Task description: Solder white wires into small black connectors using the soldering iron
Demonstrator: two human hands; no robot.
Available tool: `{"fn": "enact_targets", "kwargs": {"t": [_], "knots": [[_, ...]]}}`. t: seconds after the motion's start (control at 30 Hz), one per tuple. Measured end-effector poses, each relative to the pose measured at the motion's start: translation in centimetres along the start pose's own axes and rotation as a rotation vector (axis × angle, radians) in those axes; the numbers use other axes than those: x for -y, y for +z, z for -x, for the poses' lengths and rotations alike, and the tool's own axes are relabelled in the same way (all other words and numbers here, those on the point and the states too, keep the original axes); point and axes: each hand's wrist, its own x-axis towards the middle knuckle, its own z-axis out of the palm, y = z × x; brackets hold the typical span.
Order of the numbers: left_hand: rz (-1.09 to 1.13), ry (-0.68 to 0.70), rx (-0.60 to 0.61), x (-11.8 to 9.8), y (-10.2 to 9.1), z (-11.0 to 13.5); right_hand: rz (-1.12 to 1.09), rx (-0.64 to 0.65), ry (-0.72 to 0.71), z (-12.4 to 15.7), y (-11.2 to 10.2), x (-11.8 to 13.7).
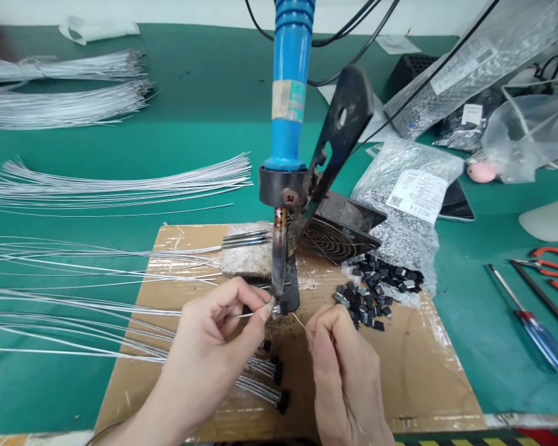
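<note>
A blue-handled soldering iron (288, 68) is clamped with its tip pointing down, just above a small black connector (284, 308). My left hand (218, 334) is closed in a pinch on a thin white wire (245, 315) beside the tip, at the left end of the connector. My right hand (346, 371) is closed round a strand of solder wire (301, 322), whose free end reaches toward the connector. Whether the solder touches the tip I cannot tell. Under my left hand lie wired black connectors (283, 401) with their wires running left.
Cardboard (409, 371) covers the green table. A small fan (339, 229) stands behind the iron, near loose black connectors (369, 303) and a plastic bag (407, 186). White wire bundles (121, 183) lie left; a screwdriver (539, 337) and red-handled pliers (553, 260) lie right.
</note>
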Motion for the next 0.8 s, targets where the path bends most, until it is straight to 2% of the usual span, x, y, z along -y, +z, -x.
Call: {"fn": "enact_targets", "kwargs": {"t": [0.2,0.37,0.8], "knots": [[0.005,-0.002,0.009,-0.3,0.0,-0.1,-0.141,-0.067,-0.142,-0.9,0.3,-0.7],[0.008,-0.011,0.020,-0.6,0.1,-0.4,-0.221,-0.048,-0.101,-0.9,0.5,-0.9],[-0.021,0.012,-0.017,-1.5,-0.1,-0.7,-0.195,-0.059,-0.085,-1.5,0.4,-0.3]]}}
